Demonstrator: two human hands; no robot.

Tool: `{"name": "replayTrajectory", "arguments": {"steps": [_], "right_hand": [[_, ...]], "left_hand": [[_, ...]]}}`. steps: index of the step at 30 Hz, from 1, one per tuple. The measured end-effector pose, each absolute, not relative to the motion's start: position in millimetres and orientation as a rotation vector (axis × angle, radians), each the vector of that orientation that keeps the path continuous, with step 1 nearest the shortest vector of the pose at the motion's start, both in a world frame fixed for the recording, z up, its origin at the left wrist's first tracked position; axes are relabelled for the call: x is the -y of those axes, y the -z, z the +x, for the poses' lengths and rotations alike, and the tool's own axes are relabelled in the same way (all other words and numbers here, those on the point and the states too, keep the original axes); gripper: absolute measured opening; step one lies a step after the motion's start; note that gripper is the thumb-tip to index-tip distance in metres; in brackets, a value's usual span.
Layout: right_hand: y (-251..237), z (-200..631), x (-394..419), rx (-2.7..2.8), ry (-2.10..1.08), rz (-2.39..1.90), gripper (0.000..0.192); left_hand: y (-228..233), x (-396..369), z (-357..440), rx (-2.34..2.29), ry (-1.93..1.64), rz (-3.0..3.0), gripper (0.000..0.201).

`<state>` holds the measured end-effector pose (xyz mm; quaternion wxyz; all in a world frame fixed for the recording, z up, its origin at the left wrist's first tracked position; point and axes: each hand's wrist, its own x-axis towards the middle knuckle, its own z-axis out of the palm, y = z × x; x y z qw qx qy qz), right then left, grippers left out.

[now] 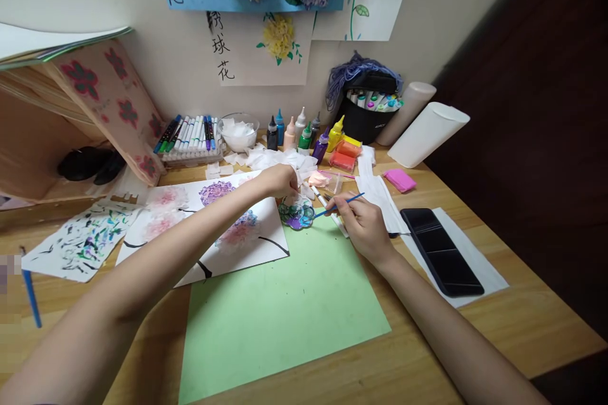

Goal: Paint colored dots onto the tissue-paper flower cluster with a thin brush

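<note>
My right hand (365, 228) grips a thin blue paintbrush (350, 199), its tip down at the right rim of a flower-shaped paint palette (298, 220). Purple, green and blue paint smears the palette's wells. My left hand (282, 180) is closed just above the palette's far edge, fingers curled downward; what lies in them, if anything, is hidden. Under my left arm is a white sheet with pink and purple flower pictures (237, 234). A plain green sheet (289, 304) lies in front of the palette.
Several paint bottles (320, 145) stand behind loose white paper pieces (266, 157). Markers (192, 134) and a glass bowl (240, 133) are at the back left. A phone (441, 253) lies on the right, beneath a white cup-like container (427, 136). A second brush (31, 297) rests far left.
</note>
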<state>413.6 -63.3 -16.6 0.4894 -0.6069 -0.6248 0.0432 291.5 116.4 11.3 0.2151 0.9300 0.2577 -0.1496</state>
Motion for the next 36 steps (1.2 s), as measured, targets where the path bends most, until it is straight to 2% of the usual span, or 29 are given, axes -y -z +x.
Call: {"name": "replayTrajectory", "arguments": {"steps": [26,33,36], "right_hand": [[9.7,415.7,71.9,1.653,0.035,-1.446,0.031],[10.8,420.2,75.9,1.55,-0.042,-1.483,0.032],[12.0,417.2,78.0,1.33,-0.032,-1.462,0.031]], "left_hand": [[-11.3,-122.1,301.9,-0.519,0.559,2.729,0.029],[-25.0,-102.8,285.8,-0.639,0.269,2.818,0.017],[-30.7,-64.0,250.7,-0.708,0.048,2.878,0.031]]}}
